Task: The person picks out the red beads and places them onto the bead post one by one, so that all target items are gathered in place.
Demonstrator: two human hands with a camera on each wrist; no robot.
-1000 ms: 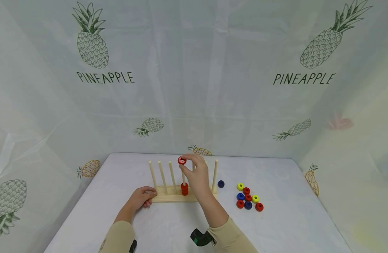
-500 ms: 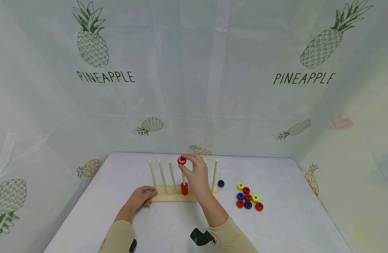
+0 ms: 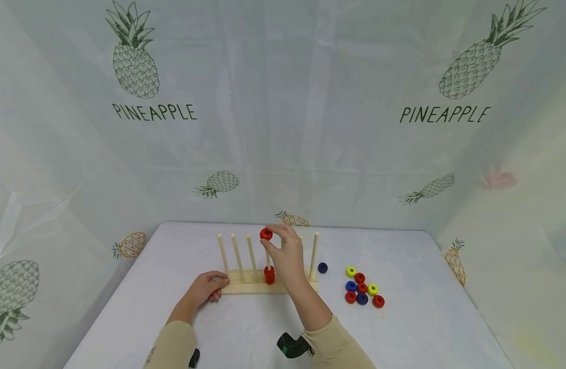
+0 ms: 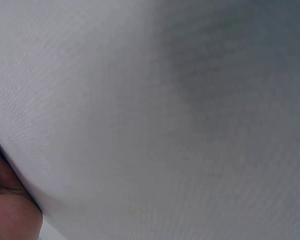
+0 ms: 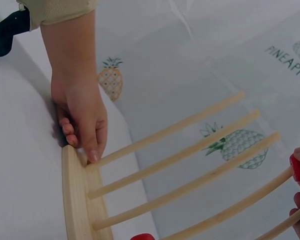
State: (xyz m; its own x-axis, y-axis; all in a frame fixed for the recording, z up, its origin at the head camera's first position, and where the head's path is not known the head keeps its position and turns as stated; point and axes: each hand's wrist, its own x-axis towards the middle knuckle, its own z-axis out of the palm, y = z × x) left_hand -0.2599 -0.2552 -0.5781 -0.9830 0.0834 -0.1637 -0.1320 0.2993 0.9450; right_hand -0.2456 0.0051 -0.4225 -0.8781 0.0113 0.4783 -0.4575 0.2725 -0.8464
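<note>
A wooden peg stand (image 3: 255, 289) with a row of upright pegs lies across the table in the head view. My left hand (image 3: 203, 288) grips its left end, thumb on top of the base. My right hand (image 3: 289, 256) pinches a red ring (image 3: 262, 236) between thumb and fingertips, at the tip of the fourth peg from the left. Below it, red rings (image 3: 269, 277) are stacked low on that same peg. In the right wrist view the red ring (image 5: 299, 170) sits right at the peg's end. My right hand and arm hide part of the pegs behind them.
Right of the stand lies a loose group of red, blue and yellow rings (image 3: 362, 288). One dark blue ring (image 3: 322, 268) lies apart, close to the stand's right end. A pineapple-print curtain (image 3: 283, 128) hangs behind the white table (image 3: 412, 277).
Both hands keep their places. The red ring in the right fingers has turned slightly, and its face now looks a fuller red.
</note>
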